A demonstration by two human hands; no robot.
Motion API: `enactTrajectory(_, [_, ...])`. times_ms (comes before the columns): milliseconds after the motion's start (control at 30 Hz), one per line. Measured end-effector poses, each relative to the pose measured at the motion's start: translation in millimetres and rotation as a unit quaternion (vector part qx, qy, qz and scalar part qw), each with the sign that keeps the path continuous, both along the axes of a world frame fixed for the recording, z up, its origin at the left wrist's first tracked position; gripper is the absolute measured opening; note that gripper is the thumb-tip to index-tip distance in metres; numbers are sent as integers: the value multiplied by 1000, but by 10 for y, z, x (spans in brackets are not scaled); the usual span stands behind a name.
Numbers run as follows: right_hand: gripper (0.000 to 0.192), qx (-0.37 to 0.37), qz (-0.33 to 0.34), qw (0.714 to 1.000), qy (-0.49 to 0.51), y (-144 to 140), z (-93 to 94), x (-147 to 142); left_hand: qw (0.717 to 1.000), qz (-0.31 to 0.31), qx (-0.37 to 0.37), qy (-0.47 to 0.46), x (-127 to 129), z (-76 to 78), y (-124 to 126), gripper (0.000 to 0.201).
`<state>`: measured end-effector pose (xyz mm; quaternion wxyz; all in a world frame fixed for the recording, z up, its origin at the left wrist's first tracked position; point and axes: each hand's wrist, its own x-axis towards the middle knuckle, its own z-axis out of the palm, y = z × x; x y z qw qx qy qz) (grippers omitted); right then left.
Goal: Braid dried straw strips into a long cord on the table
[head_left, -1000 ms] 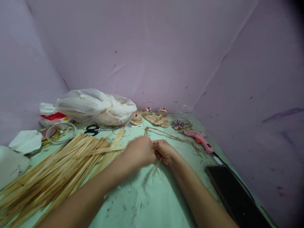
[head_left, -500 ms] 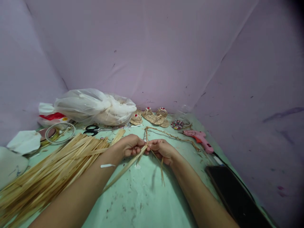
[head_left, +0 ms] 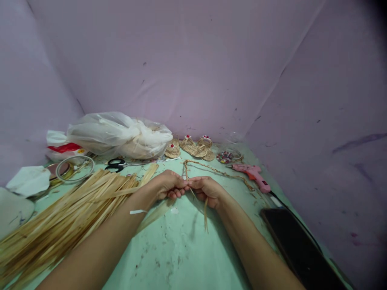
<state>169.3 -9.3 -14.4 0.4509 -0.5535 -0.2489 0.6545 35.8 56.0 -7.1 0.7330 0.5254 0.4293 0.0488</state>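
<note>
The braid (head_left: 217,173) of straw sits mid-bench, running from the hands off toward the pink glue gun (head_left: 252,174) on the right. The left hand (head_left: 167,185) and right hand (head_left: 205,188) meet right at its near end, fingers of both pinched tight on the loose straw strips (head_left: 205,213) there, a couple of which hang down toward the person over the pale green bench (head_left: 181,253). One wider strip passes under the left wrist.

Off to the left there's a big pile of straw (head_left: 66,217) lying flat, fanned out toward the corner. Behind it are black scissors (head_left: 116,164), a roll of tape (head_left: 74,169) and a white plastic bag (head_left: 117,135) slumped against the purple backdrop. Further back, a few little woven sandals (head_left: 193,147) sit beside a small dish of beads (head_left: 226,156). A dark phone (head_left: 299,245) lies flat near the right forearm, with the glue gun's cord running along its far edge.
</note>
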Motion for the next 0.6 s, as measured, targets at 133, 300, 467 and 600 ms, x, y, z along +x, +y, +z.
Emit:
enactTrajectory(133, [10, -5, -4, 1000, -16, 1, 35, -21, 1000, -9, 20, -12, 12, 4, -21, 12])
enactTrajectory(300, [7, 29, 34, 995, -91, -3, 40, -33, 999, -19, -13, -47, 21, -3, -19, 2])
enactTrajectory(467, [10, 101, 86, 966, -224, 25, -51, 21, 998, -5, 53, 41, 87, 68, -91, 17])
enactTrajectory(600, [15, 160, 100, 876, -443, 7, -49, -4, 976, -11, 164, 139, 169, 113, -153, 19])
